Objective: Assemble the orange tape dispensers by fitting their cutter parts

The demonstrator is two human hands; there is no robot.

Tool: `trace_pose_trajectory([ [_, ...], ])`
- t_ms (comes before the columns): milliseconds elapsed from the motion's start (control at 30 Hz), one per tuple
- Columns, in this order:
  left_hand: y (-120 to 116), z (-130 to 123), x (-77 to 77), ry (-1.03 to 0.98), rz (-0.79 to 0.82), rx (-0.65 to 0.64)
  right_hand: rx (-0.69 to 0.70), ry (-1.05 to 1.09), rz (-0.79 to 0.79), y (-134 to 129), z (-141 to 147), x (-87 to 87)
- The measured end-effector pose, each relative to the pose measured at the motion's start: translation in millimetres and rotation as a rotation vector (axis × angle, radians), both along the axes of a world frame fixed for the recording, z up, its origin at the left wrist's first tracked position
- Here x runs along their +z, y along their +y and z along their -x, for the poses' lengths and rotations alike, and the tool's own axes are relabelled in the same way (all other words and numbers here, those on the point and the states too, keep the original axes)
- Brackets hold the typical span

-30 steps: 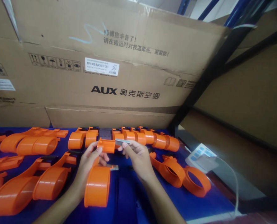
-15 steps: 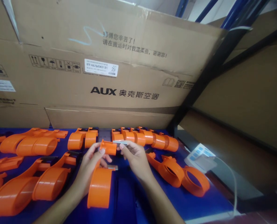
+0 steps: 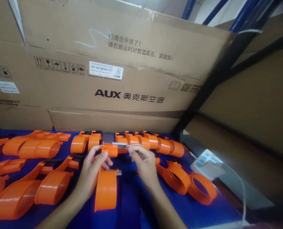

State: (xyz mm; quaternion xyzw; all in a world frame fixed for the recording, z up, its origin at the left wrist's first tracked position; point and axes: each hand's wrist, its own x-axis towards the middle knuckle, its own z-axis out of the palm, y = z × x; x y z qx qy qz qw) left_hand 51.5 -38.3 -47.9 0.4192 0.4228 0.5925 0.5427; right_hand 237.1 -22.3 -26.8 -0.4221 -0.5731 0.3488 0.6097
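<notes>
Printed cardboard (image 3: 131, 73) behind a blue table (image 3: 203, 216); at right, a dark diagonal post (image 3: 203, 92), with blue metal bars (image 3: 215, 12) above.

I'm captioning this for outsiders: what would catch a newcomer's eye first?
Probably the orange tape dispensers in rows on the blue tabletop. Behind them stands a big cardboard carton marked AUX. In the centre, the left hand holds one dispenser, the right hand a serrated metal blade.
</notes>
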Motion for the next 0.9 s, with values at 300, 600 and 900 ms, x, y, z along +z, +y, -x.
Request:
trace_pose_trajectory([
  [300, 1.3, -2.1, -1.1, 0.039, 0.011, -0.041, 0.074, -0.056, -0.052, -2.2, 0.5, -0.6],
  [600, -1.3, -2.0, -3.9, 0.08, -0.035, -0.118, 0.126, -0.102, -0.029, -2.9, 4.9, -6.3],
  [900, 8.0, 5.1, -5.7, -0.206, 0.122, -0.053, 0.069, -0.477, -0.011, -2.5, -5.1, 1.9],
])
